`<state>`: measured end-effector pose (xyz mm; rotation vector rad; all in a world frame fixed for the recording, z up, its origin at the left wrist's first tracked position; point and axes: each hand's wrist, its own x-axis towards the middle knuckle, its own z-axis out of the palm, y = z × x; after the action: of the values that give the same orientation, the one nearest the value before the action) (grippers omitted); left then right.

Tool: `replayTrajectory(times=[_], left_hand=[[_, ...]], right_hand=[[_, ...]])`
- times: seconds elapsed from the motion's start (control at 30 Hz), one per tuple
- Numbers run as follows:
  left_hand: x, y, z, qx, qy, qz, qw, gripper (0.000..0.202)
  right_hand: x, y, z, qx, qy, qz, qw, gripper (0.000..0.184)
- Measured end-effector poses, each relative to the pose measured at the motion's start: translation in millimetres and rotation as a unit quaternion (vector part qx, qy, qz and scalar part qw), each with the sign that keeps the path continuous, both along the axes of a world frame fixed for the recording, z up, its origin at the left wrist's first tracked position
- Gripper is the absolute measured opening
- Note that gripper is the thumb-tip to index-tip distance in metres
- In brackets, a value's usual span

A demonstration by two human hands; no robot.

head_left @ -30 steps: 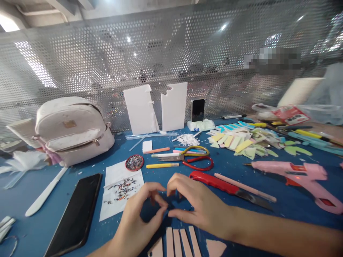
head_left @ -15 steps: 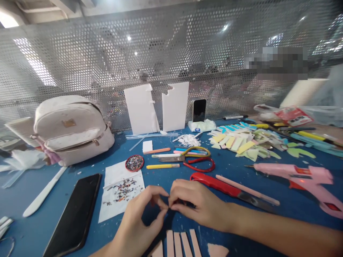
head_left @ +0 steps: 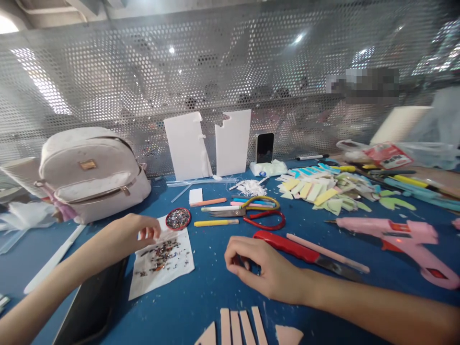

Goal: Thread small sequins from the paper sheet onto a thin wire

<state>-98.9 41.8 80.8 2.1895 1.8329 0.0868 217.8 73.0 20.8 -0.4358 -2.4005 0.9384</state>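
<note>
My left hand (head_left: 129, 235) reaches over the upper left corner of a white paper sheet (head_left: 179, 268) strewn with glitter bits (head_left: 160, 254), fingertips bent down toward the paper. Whether it pinches anything I cannot tell. A small round lid of glitter (head_left: 178, 218) sits just beyond it. My right hand (head_left: 264, 270) rests on the blue table (head_left: 208, 297), fingers curled around a small dark red piece that is mostly hidden. Pink foam strips (head_left: 240, 328) lie at the near edge below both hands.
A black phone (head_left: 89, 306) lies under my left forearm. A red utility knife (head_left: 305, 254), a pink stick, scissors (head_left: 258, 213), pens, a pink glue gun (head_left: 398, 239), coloured foam scraps (head_left: 323, 189), a beige backpack (head_left: 91, 172) and white foam boards (head_left: 208, 143) stand around. A perforated metal screen backs the table.
My left hand left the right hand and moved left to the glitter paper. My right hand stayed in place, its fingers curled.
</note>
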Motion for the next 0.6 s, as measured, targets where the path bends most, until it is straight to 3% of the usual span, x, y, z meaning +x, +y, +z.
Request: replayTrajectory(times=[0.2, 0.6], left_hand=[[3, -4, -3.1, -0.037, 0.091, 0.022, 0.995, 0.025], [7, 0, -19.0, -0.043, 0.124, 0.009, 0.991, 0.026]], right_hand=[[0, 0, -0.1, -0.001, -0.007, -0.003, 1.000, 0.009], [0, 0, -1.8, -0.010, -0.009, 0.002, 1.000, 0.009]])
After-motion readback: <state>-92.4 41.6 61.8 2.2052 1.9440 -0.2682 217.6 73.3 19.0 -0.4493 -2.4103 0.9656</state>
